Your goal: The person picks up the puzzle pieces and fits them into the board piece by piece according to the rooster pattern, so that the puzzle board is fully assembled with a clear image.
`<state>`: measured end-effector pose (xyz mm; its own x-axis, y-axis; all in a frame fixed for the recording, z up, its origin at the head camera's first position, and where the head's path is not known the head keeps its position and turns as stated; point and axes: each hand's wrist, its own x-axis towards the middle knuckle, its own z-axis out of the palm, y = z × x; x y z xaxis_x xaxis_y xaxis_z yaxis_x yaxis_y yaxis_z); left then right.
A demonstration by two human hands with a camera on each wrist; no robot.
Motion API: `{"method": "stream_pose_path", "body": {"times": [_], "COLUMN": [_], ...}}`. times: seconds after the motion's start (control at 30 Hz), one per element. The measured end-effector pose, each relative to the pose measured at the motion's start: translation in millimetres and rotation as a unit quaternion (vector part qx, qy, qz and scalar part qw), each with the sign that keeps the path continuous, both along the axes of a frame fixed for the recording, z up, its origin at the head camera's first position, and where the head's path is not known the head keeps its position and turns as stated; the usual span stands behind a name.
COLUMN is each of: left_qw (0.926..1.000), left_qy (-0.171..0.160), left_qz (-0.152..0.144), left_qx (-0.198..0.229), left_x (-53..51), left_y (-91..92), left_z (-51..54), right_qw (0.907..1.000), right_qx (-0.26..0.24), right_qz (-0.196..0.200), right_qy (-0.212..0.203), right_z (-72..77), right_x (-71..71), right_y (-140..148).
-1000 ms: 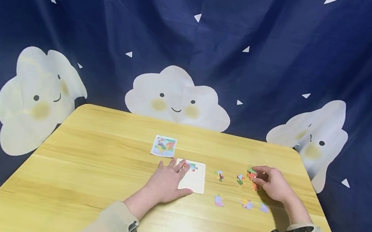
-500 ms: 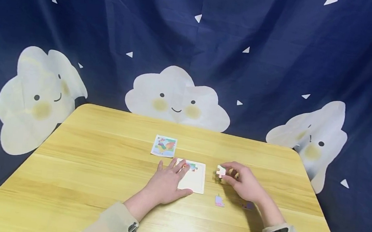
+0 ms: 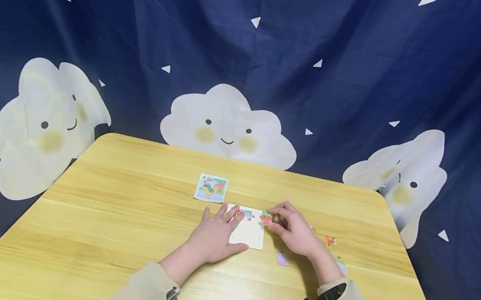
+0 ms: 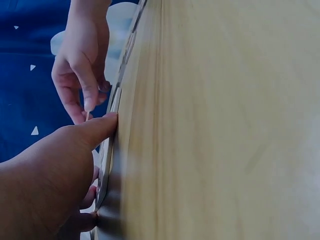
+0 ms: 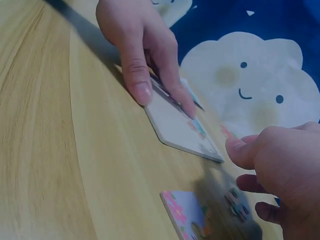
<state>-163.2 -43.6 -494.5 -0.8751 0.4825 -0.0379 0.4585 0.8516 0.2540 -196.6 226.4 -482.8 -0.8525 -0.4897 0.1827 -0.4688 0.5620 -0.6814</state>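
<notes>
My left hand rests with spread fingers on a white square puzzle board, its thumb along the near edge. A few joined puzzle pieces lie at the board's top, partly under the fingertips. Between thumb and fingers, my right hand pinches a red and green puzzle piece over the board's upper right corner. In the right wrist view that piece shows just above the board, beyond the thumb tip. From the left wrist view, the board appears edge-on beside my left thumb.
A picture card of a colourful bird lies behind the board. Loose pieces lie to the right: a lilac and pink one, an orange one and another lilac one. My right arm hides others. A blue cloud-print curtain hangs behind the table.
My right hand has picked up the red and green piece from the right side of the table and carried it left to the board, turning it along the way. The left hand has stayed put.
</notes>
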Motion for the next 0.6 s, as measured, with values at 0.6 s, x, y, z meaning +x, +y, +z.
{"method": "stream_pose_path", "body": {"times": [0.6], "left_qw": [1.0], "left_qy": [-0.002], "left_qz": [0.002], "left_qx": [-0.009], "left_x": [0.4], "left_y": [0.3], "left_z": [3.4], "right_qw": [0.9988], "right_qx": [0.047], "right_qz": [0.014], "right_qy": [-0.005], "right_z": [-3.7], "right_x": [-6.4], "right_y": [-17]}}
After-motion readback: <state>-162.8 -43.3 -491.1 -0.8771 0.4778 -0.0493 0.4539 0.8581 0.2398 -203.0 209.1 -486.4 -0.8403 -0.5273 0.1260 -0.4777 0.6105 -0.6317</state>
